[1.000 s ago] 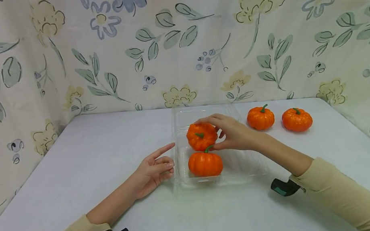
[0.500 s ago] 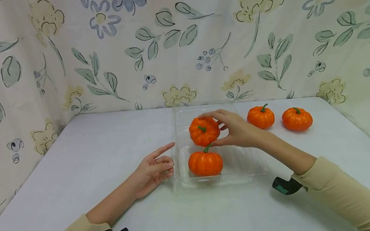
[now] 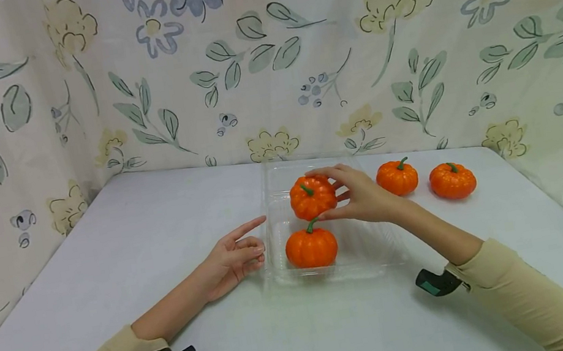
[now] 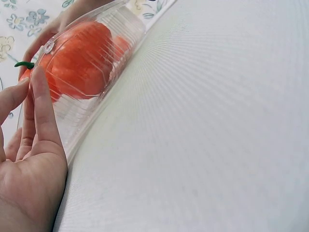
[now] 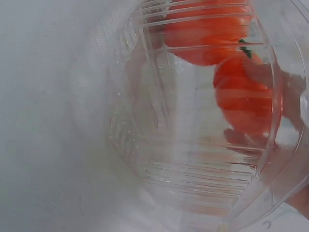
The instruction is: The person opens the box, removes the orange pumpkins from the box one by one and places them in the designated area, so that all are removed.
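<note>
My right hand grips a small orange pumpkin with a green stem, fingers over its far side and thumb at its near side. It is held over the clear plastic container, behind a second pumpkin that sits in the container's front left. Through the clear wall, the right wrist view shows the held pumpkin beside the other. My left hand lies at the container's left side, index finger extended. In the left wrist view its fingers are straight along the container's rim.
Two more orange pumpkins stand on the white table to the right of the container, one nearer and one farther right. The container's clear lid stands open at the back. A floral curtain hangs behind the table.
My right hand has moved the gripped pumpkin up and slightly right, leaving a wider gap to the front pumpkin. The left hand has stayed in place.
</note>
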